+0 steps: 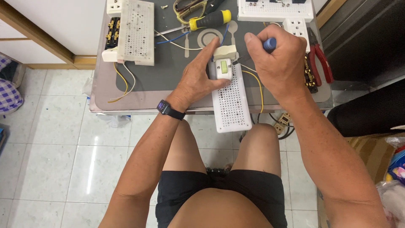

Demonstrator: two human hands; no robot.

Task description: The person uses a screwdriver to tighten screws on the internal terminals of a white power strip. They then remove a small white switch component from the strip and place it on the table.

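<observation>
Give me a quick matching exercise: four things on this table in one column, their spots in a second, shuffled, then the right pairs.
Things:
1. small white switch module
2. blue-handled screwdriver
3. red-handled pliers
4. yellow-and-black screwdriver

Places:
A. lying at the table's right edge
B. gripped in the right hand
C. lying at the far side of the table, beside scissors
D. on the perforated white board, steadied by the left hand

Pairs: 1-D, 2-B, 3-A, 4-C
</observation>
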